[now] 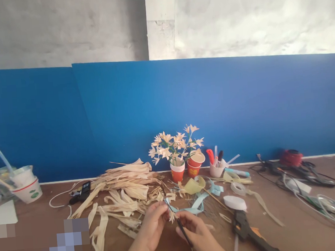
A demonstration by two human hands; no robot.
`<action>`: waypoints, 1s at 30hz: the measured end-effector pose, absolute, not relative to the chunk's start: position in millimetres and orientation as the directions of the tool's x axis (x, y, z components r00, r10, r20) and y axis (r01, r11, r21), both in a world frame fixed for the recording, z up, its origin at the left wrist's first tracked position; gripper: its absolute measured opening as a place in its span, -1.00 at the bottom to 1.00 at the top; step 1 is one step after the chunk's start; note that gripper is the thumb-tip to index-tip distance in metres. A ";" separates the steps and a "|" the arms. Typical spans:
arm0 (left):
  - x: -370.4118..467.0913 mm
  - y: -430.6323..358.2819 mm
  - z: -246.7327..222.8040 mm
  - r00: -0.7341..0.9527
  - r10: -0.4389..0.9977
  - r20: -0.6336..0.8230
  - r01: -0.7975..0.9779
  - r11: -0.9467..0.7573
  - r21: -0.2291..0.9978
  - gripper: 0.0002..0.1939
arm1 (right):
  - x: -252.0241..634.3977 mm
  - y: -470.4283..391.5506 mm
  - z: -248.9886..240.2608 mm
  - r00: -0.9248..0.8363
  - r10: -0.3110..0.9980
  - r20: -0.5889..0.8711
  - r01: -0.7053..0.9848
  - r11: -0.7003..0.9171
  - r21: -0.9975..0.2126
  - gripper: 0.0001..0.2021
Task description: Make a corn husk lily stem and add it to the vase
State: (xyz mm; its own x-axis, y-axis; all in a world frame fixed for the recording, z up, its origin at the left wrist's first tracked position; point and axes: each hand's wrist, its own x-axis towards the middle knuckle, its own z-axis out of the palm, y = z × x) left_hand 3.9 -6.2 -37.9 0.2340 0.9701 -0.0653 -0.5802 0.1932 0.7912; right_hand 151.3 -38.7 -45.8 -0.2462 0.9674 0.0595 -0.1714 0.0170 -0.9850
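Note:
My left hand (154,224) is closed, its thumb and fingertips pinching a small cream flower-like piece of dried husk (172,217). My right hand (198,231) wraps around a slim dark tool (184,232), which slants up toward the left fingertips. Its exact kind is unclear. Both hands nearly meet above the brown table, with the husk piece between them. Just behind them lies a light blue ribbon (197,206). To the left spreads a pile of dried corn husks (131,180). Farther back, finished-looking husk flowers (174,144) stand in stacked red paper cups (177,174).
A black glue gun (248,231) lies to the right, near white tape rolls (235,203). Behind stands a cup of pens (216,170). Tangled cables (302,184) cover the far right. At left is a white paper bucket (28,191). A blue partition (212,106) borders the table.

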 end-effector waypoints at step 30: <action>3.7 -9.1 -32.3 0.239 0.960 -0.144 -0.522 0.252 0.815 -0.86 | 156.1 -37.2 -38.4 -0.248 0.969 0.023 -0.123 -0.008 -0.992 -0.64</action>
